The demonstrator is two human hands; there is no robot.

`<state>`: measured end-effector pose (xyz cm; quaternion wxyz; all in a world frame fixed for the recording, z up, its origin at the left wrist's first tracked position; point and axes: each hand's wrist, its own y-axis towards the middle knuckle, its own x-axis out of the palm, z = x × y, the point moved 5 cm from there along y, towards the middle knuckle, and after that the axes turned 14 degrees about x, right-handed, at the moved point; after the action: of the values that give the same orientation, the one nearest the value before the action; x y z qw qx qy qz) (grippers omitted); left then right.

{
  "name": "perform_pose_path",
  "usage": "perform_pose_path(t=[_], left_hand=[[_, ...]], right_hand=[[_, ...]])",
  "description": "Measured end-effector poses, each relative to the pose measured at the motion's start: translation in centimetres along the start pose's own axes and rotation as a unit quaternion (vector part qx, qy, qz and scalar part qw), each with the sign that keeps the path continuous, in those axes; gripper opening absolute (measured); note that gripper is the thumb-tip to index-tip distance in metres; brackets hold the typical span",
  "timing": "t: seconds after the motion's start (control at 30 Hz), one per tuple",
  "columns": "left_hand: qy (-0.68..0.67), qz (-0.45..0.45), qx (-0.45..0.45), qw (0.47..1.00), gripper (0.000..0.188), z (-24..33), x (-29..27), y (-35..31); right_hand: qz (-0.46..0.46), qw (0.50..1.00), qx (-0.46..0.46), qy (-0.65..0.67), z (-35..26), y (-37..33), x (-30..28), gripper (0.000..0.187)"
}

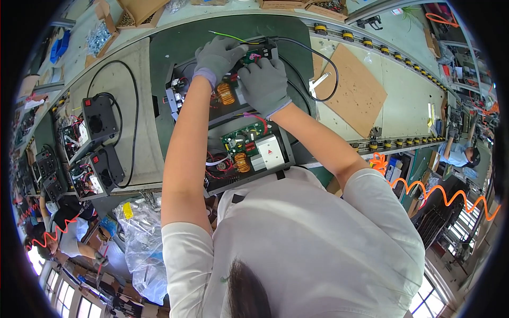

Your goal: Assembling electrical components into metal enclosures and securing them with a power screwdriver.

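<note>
Two opened metal power units with exposed circuit boards lie in front of me on a dark green mat [164, 47]. My left hand [218, 57], in a grey glove, reaches over the far unit [225, 112] with its fingers bent together at the back edge. Curled beside it is my gloved right hand [264, 87], over the right end of that same unit. Whatever the fingertips grip is hidden. By the left fingers a green-yellow wire [227, 35] sticks out. A copper coil [226, 94] shows between my wrists. The near unit [289, 152] sits against my body, with a white metal block [270, 151] inside.
A black cable [331, 63] loops right of the far unit, beside a brown cardboard sheet [354, 90]. More open units [101, 122] with cables stand on the left. Roller tracks [366, 42] edge the bench. An orange coiled hose [445, 197] hangs right. Other people work farther off.
</note>
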<state>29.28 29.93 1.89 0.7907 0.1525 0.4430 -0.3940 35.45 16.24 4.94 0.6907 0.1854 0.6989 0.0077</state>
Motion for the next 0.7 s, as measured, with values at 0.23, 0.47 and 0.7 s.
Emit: perform_pose_path(t=[0.23,0.47,0.7], left_hand=[[-0.029,-0.060,-0.135,0.989,0.058,1.7,-0.9,-0.1],[0.078,-0.090,-0.041,0.992,0.075,3.5,-1.4,-1.8],[0.038,0.085,0.097,0.991,0.053,-0.7,1.5,-3.4]], right_hand=[[0.144,0.969,0.160,0.123,5.2,-0.6,-1.7,0.016],[0.109,0.965,0.161,0.177,6.3,1.6,-1.7,0.025],[0.005,0.995,0.047,0.086,3.2,4.7,-0.4,0.031]])
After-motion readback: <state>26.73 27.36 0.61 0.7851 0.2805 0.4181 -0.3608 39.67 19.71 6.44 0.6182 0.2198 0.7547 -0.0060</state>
